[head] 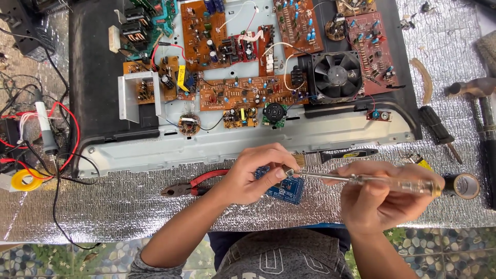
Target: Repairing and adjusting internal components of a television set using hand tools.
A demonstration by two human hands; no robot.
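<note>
My left hand (257, 173) pinches a small blue circuit board (290, 189) just above the silver foil table cover (129, 206). My right hand (382, 194) grips a screwdriver with a clear amber handle (392, 182). Its metal shaft points left, and the tip meets the board's top edge beside my left thumb. Both hands are near the table's front edge, in front of my lap.
Red-handled pliers (194, 185) lie left of my left hand. A brush (336, 155) lies just behind the hands. A tape roll (465, 186), another screwdriver (438, 132) and a hammer (478, 95) sit at right. Behind, a metal chassis (206, 147) carries several circuit boards and a fan (337, 76). A soldering iron (45, 129) and wires lie at left.
</note>
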